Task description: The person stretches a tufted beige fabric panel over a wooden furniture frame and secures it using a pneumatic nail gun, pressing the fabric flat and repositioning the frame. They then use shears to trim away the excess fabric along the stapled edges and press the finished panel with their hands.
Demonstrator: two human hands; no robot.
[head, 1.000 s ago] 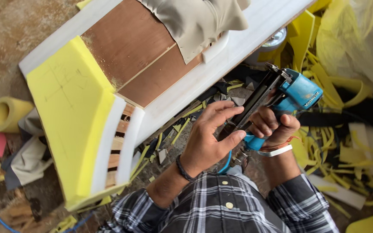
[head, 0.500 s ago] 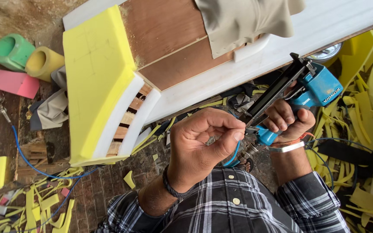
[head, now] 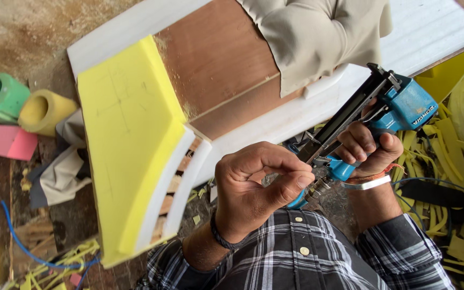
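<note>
Right hand point(head: 369, 150), grip wrapping closed around the handle of the blue pneumatic stapler point(head: 374, 121), which is being held above the lap, just below the lower edge of the white board point(head: 318, 104). Long axis of the stapler: its black magazine rail is running on a diagonal, from the blue body at the upper right, near the board's lower edge, down and to the left, away from that edge. Left hand point(head: 253, 188), grip pressing thumb and fingertips together at the lower end of that rail; whether something small is being pinched there cannot be told. A metal air fitting point(head: 318, 189) is sticking out under the handle, touching or just beside the left fingertips. Left hand is lying nearer the rail's lower end; right hand is sitting nearer the body. Yellow foam block point(head: 127, 145) is lying against the board's left end, with brown plywood panel point(head: 216, 64) showing on the board and beige fabric point(head: 318, 37) draping over its top. Yellow foam offcuts point(head: 447, 139) are littering the floor right of the board; green, yellow and pink foam pieces point(head: 12, 115) are lying well left of it.
</note>
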